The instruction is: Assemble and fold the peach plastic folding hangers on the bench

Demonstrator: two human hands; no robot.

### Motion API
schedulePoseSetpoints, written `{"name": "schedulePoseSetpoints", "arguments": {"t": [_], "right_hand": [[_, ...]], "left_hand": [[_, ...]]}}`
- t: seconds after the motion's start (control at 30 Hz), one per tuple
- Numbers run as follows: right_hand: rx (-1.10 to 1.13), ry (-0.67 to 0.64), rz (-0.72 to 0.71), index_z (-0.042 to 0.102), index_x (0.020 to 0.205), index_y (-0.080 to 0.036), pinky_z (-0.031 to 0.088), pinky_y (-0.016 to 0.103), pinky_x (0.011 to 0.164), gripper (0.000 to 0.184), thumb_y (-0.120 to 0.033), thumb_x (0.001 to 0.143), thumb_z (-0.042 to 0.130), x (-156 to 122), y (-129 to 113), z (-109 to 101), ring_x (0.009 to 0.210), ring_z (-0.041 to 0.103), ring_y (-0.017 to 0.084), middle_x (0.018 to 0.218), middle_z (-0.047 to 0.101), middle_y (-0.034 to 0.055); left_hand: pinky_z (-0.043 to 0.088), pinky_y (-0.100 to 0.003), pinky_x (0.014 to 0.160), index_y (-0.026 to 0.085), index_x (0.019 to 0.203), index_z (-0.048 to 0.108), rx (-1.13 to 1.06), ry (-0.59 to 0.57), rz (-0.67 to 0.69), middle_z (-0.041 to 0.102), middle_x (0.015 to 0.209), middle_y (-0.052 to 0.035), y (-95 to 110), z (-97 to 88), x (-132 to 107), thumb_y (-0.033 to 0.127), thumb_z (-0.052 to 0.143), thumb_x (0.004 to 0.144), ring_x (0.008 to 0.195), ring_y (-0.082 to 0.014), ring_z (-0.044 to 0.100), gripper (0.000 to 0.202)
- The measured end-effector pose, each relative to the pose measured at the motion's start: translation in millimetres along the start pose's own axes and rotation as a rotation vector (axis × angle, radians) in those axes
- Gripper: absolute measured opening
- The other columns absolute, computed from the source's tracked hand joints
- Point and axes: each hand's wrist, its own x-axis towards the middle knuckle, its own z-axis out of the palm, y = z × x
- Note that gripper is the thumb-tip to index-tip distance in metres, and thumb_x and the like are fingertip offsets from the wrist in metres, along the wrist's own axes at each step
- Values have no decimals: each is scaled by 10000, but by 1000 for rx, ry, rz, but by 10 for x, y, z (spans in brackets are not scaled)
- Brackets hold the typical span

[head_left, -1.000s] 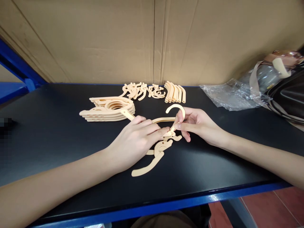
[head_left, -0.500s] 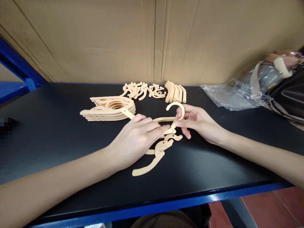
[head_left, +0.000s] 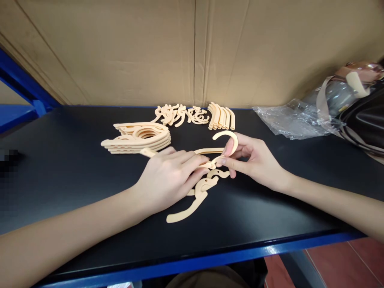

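Between thumb and fingers, my right hand point(head_left: 250, 158) grips a cream hanger hook point(head_left: 235, 141), its curve pointing up and left. My left hand point(head_left: 171, 172) is closed on a cream hanger arm point(head_left: 148, 152), whose holed end sticks out past the knuckles. Hook and arm meet between the two hands, where the fingers partly cover the joint. Under and in front of my left hand lie loose curved hanger pieces point(head_left: 187, 210) on the black table. Behind the fingers is another long hanger piece point(head_left: 210, 151).
A stack of folded hangers point(head_left: 136, 140) stands at the left. Farther back are a heap of small hook pieces point(head_left: 180, 114) and a row of curved arm pieces point(head_left: 222, 116). Clear plastic bags point(head_left: 282, 120) and a dark bag point(head_left: 366, 116) lie at right. Cardboard point(head_left: 135, 52) stands behind.
The hook has tilted and shifted slightly right. The arm's free end has swung down and left as my left hand turned, and the fingers of my left hand have curled more around it.
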Motion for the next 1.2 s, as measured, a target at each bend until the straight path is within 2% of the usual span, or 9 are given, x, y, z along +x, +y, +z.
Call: {"name": "schedulePoseSetpoints", "arguments": {"t": [0.23, 0.43, 0.53, 0.6, 0.67, 0.77, 0.87, 1.03, 1.2], "right_hand": [[43, -56, 9, 559, 787, -189, 529, 225, 566, 240, -309, 792, 766, 15, -16, -4, 559, 619, 87, 727, 684, -22], [-74, -66, -88, 628, 868, -197, 512, 265, 675, 214, -405, 912, 612, 7, -18, -71, 730, 629, 130, 820, 674, 14], [-221, 19, -140, 637, 890, -213, 496, 282, 749, 245, -390, 978, 493, 50, 45, -136, 821, 616, 146, 870, 664, 21], [-410, 46, -190, 634, 937, -218, 487, 318, 808, 146, -318, 957, 529, 87, 101, -172, 862, 609, 166, 914, 659, 26], [-594, -11, -307, 638, 1018, -213, 464, 370, 912, 132, -276, 930, 563, 119, 146, -190, 985, 595, 202, 1018, 664, 50], [-767, -143, -355, 617, 1180, -211, 425, 438, 997, 275, -331, 939, 563, 142, 176, -185, 1143, 546, 247, 1213, 629, 86], [-826, -194, -340, 604, 1208, -220, 433, 440, 976, 287, -342, 958, 533, 143, 175, -174, 1120, 555, 244, 1231, 626, 84], [-813, -144, -303, 629, 1018, -199, 465, 343, 834, 138, -227, 931, 526, 134, 165, -179, 911, 583, 192, 973, 644, 54], [-840, -187, -260, 619, 1085, -155, 459, 294, 698, 262, -138, 863, 481, 106, 152, -153, 812, 548, 165, 915, 571, 46]], "left_hand": [[338, -208, 486, 189, 961, 658, -122, -21, -118, 685, 721, 46, 75, -53, -33, 284, 523, 970, 480, -64, 531, 165], [325, -180, 436, 205, 898, 586, -374, -166, -283, 646, 673, 60, 125, -129, -3, 300, 492, 959, 455, -63, 512, 147], [382, -169, 434, 209, 897, 559, -611, -249, -459, 639, 672, 53, 95, -179, 43, 321, 491, 959, 517, -86, 583, 145], [418, -174, 431, 202, 900, 562, -697, -238, -539, 656, 698, 31, 58, -201, 73, 333, 505, 950, 519, -93, 585, 151], [440, -169, 421, 196, 919, 570, -763, -229, -590, 657, 697, 24, 18, -206, 92, 328, 519, 939, 504, -89, 574, 144], [440, -149, 364, 189, 961, 566, -865, -256, -668, 662, 746, 11, -33, -184, 101, 318, 534, 920, 494, -87, 570, 140], [467, -164, 333, 177, 997, 546, -984, -293, -758, 656, 849, -20, -74, -154, 105, 296, 544, 896, 523, -97, 578, 156], [536, -209, 393, 166, 922, 526, -1190, -373, -804, 624, 802, -21, -142, -132, 137, 242, 530, 888, 593, -121, 599, 84], [530, -199, 434, 173, 877, 524, -1270, -407, -862, 584, 746, 4, -193, -110, 150, 260, 526, 904, 588, -105, 575, 91]]}}
